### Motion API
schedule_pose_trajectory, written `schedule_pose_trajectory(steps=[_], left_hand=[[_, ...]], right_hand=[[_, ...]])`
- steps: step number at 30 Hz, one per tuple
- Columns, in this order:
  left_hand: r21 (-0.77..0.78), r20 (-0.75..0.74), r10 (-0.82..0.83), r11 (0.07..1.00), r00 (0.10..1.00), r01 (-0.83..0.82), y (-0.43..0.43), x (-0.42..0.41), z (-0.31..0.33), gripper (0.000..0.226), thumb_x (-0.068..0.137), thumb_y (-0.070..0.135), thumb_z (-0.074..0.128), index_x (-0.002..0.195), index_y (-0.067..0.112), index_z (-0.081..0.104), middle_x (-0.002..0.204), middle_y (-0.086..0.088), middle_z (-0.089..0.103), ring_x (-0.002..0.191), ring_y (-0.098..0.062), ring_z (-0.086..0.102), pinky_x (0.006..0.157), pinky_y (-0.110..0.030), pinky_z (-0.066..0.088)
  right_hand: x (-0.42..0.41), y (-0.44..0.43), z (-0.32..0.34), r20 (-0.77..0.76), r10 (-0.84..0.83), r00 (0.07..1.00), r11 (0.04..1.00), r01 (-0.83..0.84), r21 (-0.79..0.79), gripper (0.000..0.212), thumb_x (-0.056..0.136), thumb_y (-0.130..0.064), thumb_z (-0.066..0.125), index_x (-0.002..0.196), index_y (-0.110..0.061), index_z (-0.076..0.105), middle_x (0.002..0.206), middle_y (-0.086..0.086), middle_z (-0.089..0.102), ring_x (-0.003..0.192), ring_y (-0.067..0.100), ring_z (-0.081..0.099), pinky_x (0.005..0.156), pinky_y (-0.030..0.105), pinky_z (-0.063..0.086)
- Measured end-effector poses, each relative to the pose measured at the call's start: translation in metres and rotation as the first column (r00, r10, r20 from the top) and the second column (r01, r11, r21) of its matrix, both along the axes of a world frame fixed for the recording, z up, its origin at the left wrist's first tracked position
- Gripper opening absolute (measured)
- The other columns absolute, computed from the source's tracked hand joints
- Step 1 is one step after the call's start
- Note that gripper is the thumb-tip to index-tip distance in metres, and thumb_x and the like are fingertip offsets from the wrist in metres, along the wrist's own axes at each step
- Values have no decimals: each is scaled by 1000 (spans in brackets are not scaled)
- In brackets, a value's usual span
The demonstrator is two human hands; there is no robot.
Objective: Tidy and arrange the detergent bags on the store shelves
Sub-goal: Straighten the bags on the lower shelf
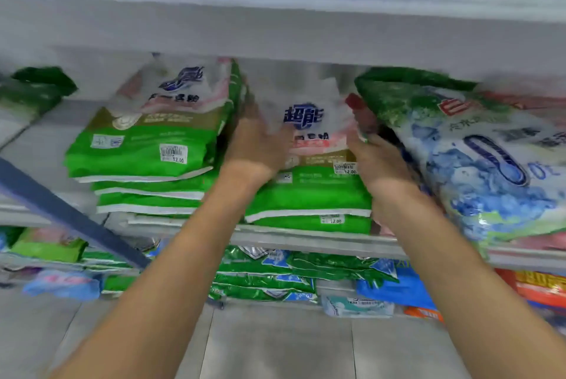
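Head view, left hand (pixel 257 145), right hand (pixel 378 161) pressed flat either side of detergent bag (pixel 309 133)

Even, bright store light, soft shadows, heavy motion blur throughout, wide-angle bending at edges

l hand (pixel 257 145), r hand (pixel 378 161) fwd, apart
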State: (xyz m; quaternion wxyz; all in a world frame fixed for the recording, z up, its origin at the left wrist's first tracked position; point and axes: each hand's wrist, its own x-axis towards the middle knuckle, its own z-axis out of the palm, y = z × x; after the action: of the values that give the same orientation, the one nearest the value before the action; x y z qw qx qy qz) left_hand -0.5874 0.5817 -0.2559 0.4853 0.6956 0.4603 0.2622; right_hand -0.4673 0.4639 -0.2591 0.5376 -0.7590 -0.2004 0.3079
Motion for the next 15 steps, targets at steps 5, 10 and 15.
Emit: schedule_pose_trajectory(steps=[5, 10, 15], left_hand=[[406, -101, -10, 912, 995, 51, -55, -45, -32, 41, 102, 39, 54, 142, 33, 48, 126, 13, 66, 114, -9, 62, 97, -29, 48], [424, -87, -39, 903, 995, 73, -69, -67, -57, 56, 99, 46, 52, 153, 38, 40, 154, 15, 44, 144, -2, 35, 108, -35, 47], [361, -4, -105, 927, 995, 99, -61, -67, -55, 41, 101, 27, 59, 142, 37, 56, 154, 18, 43, 146, 10, 25, 116, -29, 39]], right_hand=[[-21, -22, -18, 380, 92, 920, 961, 18, -275, 29, 103, -42, 51, 106, -14, 59, 96, 8, 64, 74, 14, 56, 58, 11, 37], [-38, -35, -17, 553, 111, 826, 954, 69, -293, 31, 104, -44, 48, 93, -16, 56, 77, 6, 58, 61, 6, 45, 50, 29, 30], [-40, -40, -6, 557, 150, 817, 923, 87, -375, 24, 102, -38, 53, 95, -16, 61, 71, 5, 57, 65, 27, 53, 52, 33, 35]])
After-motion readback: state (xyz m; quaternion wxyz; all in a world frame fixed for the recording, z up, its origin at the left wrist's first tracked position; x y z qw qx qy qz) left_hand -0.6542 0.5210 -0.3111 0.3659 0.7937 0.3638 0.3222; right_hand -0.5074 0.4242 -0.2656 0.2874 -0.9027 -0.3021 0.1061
